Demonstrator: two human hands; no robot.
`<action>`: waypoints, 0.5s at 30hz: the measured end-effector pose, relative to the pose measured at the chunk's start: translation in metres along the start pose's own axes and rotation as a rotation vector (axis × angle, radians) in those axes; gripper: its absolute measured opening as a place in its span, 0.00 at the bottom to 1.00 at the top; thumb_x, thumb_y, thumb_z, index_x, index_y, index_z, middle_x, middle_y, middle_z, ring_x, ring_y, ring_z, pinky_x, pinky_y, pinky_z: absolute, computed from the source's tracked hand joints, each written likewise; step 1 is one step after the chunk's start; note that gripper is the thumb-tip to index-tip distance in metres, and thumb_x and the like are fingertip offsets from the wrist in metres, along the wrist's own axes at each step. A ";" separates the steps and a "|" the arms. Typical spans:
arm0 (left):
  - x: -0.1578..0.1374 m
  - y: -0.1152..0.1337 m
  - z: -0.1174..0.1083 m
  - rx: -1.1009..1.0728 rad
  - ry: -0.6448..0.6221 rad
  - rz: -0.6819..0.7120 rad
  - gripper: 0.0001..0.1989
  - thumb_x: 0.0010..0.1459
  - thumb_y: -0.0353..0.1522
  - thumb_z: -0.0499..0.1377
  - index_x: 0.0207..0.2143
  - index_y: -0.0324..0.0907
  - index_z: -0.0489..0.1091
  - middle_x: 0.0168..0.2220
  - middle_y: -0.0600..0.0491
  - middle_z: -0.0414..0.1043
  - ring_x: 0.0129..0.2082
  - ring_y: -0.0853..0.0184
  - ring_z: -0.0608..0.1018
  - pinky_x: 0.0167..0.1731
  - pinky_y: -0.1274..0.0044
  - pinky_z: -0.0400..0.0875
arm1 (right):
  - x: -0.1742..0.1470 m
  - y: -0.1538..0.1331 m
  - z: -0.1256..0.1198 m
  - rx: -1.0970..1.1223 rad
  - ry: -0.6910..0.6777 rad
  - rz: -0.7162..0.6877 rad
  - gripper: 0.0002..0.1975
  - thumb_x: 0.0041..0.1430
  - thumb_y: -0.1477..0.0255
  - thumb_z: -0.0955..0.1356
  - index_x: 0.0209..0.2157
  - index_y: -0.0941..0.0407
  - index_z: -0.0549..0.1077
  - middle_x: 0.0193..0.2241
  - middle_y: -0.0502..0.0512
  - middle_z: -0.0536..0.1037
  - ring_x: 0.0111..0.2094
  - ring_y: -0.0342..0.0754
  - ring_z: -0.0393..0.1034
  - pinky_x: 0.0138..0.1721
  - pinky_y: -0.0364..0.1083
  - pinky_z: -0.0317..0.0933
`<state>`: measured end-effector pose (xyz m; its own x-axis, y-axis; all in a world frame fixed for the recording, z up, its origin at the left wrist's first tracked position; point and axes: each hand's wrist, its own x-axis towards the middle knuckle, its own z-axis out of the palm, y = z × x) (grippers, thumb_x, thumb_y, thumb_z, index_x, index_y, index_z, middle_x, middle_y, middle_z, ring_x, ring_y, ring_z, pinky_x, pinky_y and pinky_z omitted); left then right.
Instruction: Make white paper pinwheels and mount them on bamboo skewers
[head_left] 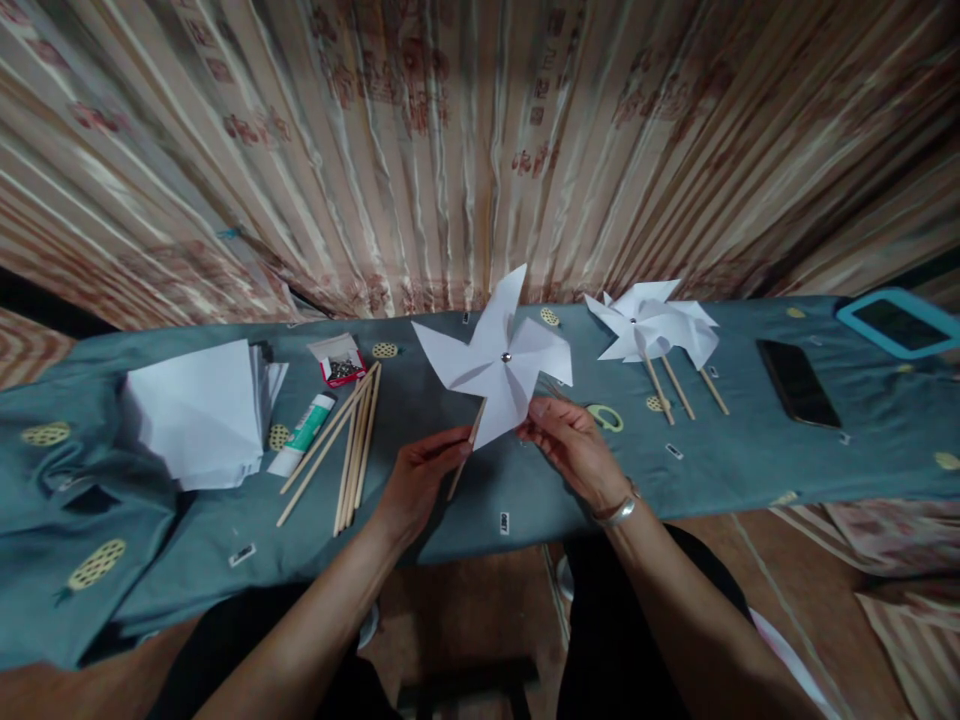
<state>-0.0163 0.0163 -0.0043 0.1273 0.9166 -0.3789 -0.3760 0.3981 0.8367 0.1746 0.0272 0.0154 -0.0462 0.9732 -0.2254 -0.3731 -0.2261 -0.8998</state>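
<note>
A white paper pinwheel (pixel 491 350) with a shiny pin at its centre is held up above the front of the table. My left hand (pixel 421 482) pinches the thin wooden stick (pixel 465 460) below it. With its fingers closed at the lower right of the blades, my right hand (pixel 571 445) grips the pinwheel's paper edge; its fingertips are partly hidden. Green-handled scissors (pixel 606 417) lie just beyond my right hand. Several loose wooden sticks (pixel 352 460) rest to the left of my left hand.
On the left are a stack of white paper (pixel 199 415), a glue stick (pixel 304 435) and a small red box of pins (pixel 341 362). Finished pinwheels (pixel 652 320), a black phone (pixel 799 383) and a blue-framed tablet (pixel 904 322) lie right. A curtain (pixel 450 150) hangs behind the cloth-covered table (pixel 720 450).
</note>
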 end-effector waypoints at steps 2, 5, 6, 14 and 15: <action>0.000 0.000 0.000 0.014 -0.023 0.007 0.15 0.36 0.35 0.74 0.31 0.44 0.82 0.31 0.53 0.82 0.33 0.68 0.80 0.42 0.76 0.72 | 0.000 0.000 0.001 0.000 -0.016 0.003 0.16 0.40 0.57 0.79 0.25 0.53 0.80 0.21 0.48 0.79 0.24 0.41 0.71 0.30 0.41 0.67; 0.000 -0.001 0.001 0.033 -0.050 0.031 0.15 0.38 0.36 0.73 0.32 0.44 0.82 0.31 0.53 0.82 0.35 0.67 0.80 0.43 0.75 0.72 | -0.001 0.002 0.002 -0.005 -0.044 -0.002 0.14 0.43 0.58 0.79 0.25 0.54 0.80 0.22 0.49 0.80 0.25 0.41 0.71 0.30 0.40 0.67; 0.000 -0.001 0.001 0.038 -0.052 0.037 0.15 0.39 0.36 0.73 0.32 0.44 0.82 0.32 0.52 0.82 0.35 0.66 0.80 0.43 0.75 0.72 | -0.002 0.003 0.003 -0.008 -0.053 -0.004 0.14 0.43 0.58 0.78 0.26 0.54 0.80 0.22 0.49 0.80 0.25 0.41 0.72 0.31 0.40 0.67; 0.001 -0.005 0.000 0.043 -0.081 0.060 0.15 0.40 0.37 0.73 0.32 0.43 0.82 0.32 0.51 0.82 0.35 0.65 0.80 0.45 0.74 0.71 | -0.003 0.007 0.008 -0.134 -0.116 -0.023 0.18 0.46 0.54 0.76 0.26 0.55 0.80 0.24 0.51 0.81 0.26 0.42 0.73 0.32 0.41 0.68; 0.001 -0.005 0.001 0.035 -0.078 0.061 0.15 0.39 0.37 0.73 0.32 0.43 0.82 0.32 0.51 0.82 0.36 0.65 0.80 0.45 0.74 0.71 | -0.004 0.007 0.008 -0.189 -0.130 -0.037 0.18 0.47 0.53 0.75 0.26 0.55 0.80 0.25 0.51 0.81 0.26 0.43 0.73 0.32 0.42 0.68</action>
<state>-0.0138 0.0151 -0.0081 0.1769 0.9385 -0.2964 -0.3532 0.3416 0.8710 0.1646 0.0217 0.0134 -0.1590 0.9755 -0.1520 -0.1972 -0.1823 -0.9633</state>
